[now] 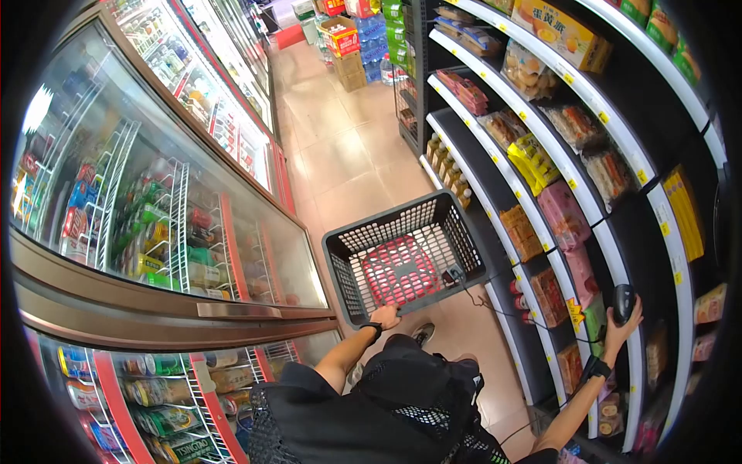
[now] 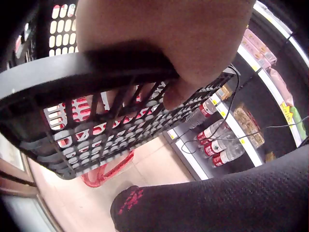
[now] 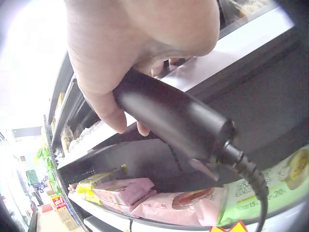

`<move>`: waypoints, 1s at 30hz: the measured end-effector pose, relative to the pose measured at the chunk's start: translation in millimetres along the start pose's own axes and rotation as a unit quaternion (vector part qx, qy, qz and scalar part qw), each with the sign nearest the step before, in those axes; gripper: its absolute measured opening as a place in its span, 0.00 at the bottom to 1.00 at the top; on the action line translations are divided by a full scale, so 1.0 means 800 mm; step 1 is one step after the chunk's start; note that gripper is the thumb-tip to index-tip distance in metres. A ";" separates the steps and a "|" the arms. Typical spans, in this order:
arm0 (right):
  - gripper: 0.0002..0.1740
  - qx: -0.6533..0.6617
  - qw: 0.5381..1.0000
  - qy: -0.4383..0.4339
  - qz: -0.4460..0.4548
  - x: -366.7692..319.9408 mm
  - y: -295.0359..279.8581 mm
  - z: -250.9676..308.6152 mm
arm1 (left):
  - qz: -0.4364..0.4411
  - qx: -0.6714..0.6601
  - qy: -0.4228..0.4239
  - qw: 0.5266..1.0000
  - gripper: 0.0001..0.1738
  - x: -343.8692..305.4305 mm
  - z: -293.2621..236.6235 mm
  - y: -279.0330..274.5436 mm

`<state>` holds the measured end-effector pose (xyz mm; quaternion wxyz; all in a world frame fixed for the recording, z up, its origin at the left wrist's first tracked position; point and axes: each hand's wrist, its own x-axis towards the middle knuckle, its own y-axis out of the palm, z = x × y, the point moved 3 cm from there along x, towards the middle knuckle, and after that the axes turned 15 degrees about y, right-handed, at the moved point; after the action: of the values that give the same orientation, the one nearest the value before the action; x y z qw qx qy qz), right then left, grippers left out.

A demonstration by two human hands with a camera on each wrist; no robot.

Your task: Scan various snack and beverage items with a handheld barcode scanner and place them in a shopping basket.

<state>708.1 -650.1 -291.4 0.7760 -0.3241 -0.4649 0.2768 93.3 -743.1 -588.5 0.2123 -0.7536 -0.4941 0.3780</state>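
Note:
My left hand [image 1: 384,315] grips the near rim of a dark grey plastic shopping basket [image 1: 386,213], its thumb curled over the edge in the left wrist view. My right hand [image 1: 627,325] holds a black corded handheld scanner [image 3: 169,113] at the shelf edge, fingers wrapped round its handle. The scanner's rounded head [image 1: 623,301] points toward the shelf. From the handle's end a thick cable [image 3: 251,181] hangs down. Below the scanner, pink packets [image 3: 174,205] and a green packet [image 3: 265,188] lie on a shelf. A small black device [image 1: 452,275] with a cord sits at the basket's near right corner.
Curved shelves [image 1: 533,116] of packaged food rise on the right. Glass-door drink coolers [image 1: 154,193] line the left. A tiled aisle [image 1: 332,139] runs ahead to stacked cartons [image 1: 344,58]. Bottles with red labels [image 2: 227,153] lie on a low shelf. Something red [image 2: 108,169] shows beneath the basket.

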 end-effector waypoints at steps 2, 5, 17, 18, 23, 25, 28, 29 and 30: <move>0.46 -0.007 1.000 0.004 0.007 0.000 -0.001 0.003 | 0.015 0.003 -0.003 1.000 0.27 0.003 0.000 -0.001; 0.46 -0.001 1.000 -0.004 0.001 -0.001 -0.003 0.005 | 0.024 0.014 -0.004 1.000 0.27 0.004 0.002 0.000; 0.45 -0.033 0.999 -0.004 -0.004 0.002 0.006 -0.007 | 0.026 0.007 0.016 1.000 0.28 0.006 0.012 0.006; 0.45 -0.032 0.999 -0.012 -0.010 0.002 0.005 -0.006 | 0.018 0.009 0.027 0.999 0.28 0.004 0.009 0.005; 0.48 -0.042 0.999 -0.029 -0.005 -0.006 -0.005 0.013 | 0.081 0.031 0.010 0.996 0.28 0.009 0.007 0.001; 0.48 -0.022 0.999 -0.033 0.008 -0.023 -0.025 0.055 | 0.092 0.024 -0.001 0.995 0.28 0.007 0.001 -0.004; 0.43 0.140 0.986 0.000 0.084 -0.071 -0.020 0.056 | 0.084 0.030 0.008 0.996 0.28 0.007 0.002 -0.004; 0.41 0.219 0.963 0.069 0.140 -0.097 -0.004 0.037 | 0.086 0.032 0.009 0.996 0.28 0.006 0.003 -0.004; 0.35 0.262 0.922 0.186 0.217 -0.123 0.004 0.032 | 0.082 0.032 0.012 0.996 0.28 0.007 0.005 -0.002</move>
<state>643.9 -713.7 -338.2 0.8267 -0.2481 -0.1415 0.4848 90.8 -737.6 -592.0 0.2106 -0.7891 -0.4156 0.4004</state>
